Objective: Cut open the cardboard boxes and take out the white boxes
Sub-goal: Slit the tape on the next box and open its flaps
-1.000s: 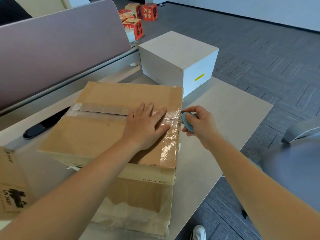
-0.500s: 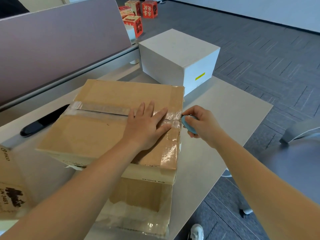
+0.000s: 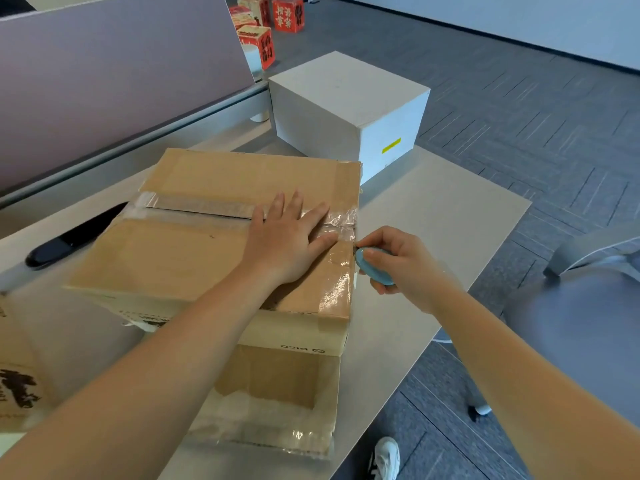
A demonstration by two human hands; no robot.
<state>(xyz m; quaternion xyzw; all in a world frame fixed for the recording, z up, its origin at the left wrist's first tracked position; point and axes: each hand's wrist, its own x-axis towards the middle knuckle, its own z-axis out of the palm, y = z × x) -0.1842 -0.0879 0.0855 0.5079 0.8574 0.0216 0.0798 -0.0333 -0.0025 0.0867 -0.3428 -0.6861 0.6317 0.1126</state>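
A brown cardboard box (image 3: 194, 251) lies on the grey table (image 3: 433, 216), sealed with clear tape along its middle seam and right edge. My left hand (image 3: 287, 240) presses flat on the box top, fingers spread over the taped seam. My right hand (image 3: 398, 265) grips a small blue cutter (image 3: 372, 266) whose tip touches the box's right edge just below the seam. Behind the cardboard box stands a white box (image 3: 346, 109) with a yellow sticker on its side.
A grey partition (image 3: 104, 81) runs along the table's left side. A black object (image 3: 72, 237) lies left of the box. Another cardboard piece (image 3: 17, 375) shows at the lower left. Red printed boxes (image 3: 263, 32) sit on the floor behind. A grey chair (image 3: 588, 289) is at the right.
My right hand with the cutter has slid a little down along the box's right edge, from the seam. My left hand stays pressed on the top.
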